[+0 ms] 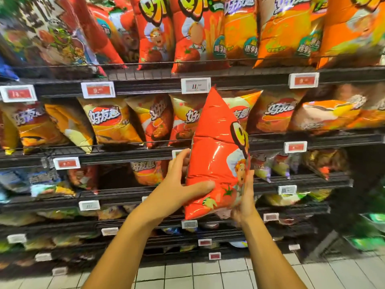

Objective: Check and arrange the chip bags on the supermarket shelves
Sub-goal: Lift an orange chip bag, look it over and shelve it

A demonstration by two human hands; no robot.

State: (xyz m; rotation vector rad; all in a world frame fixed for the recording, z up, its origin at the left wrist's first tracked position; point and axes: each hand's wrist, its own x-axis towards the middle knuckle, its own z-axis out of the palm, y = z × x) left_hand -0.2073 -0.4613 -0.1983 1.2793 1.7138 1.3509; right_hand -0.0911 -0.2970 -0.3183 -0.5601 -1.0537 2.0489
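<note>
Dark multi-tier metal supermarket shelving fills the view, stocked with rows of glossy orange and red foil chip bags; white-framed price tags are clipped along the rails. Pale tiled floor visible below.

Task item: one tall, puffed red foil chip bag with a cartoon chef and tomato print. It is off the shelf, held upright in the air in front of the middle tiers, its top corner reaching up near the tag reading 11.

Left hand: grasping the bag's lower left side, thumb across the front, fingers wrapped behind. Right hand: cupped round the lower right edge and bottom corner, supporting it.

Step, judged: inspection of a pulled bag, before re-shelving. Matching chef-print bags stand on the top tier. Next move probably calls for lifting it to that row and seating it upright, print facing out, without crushing it.
</note>
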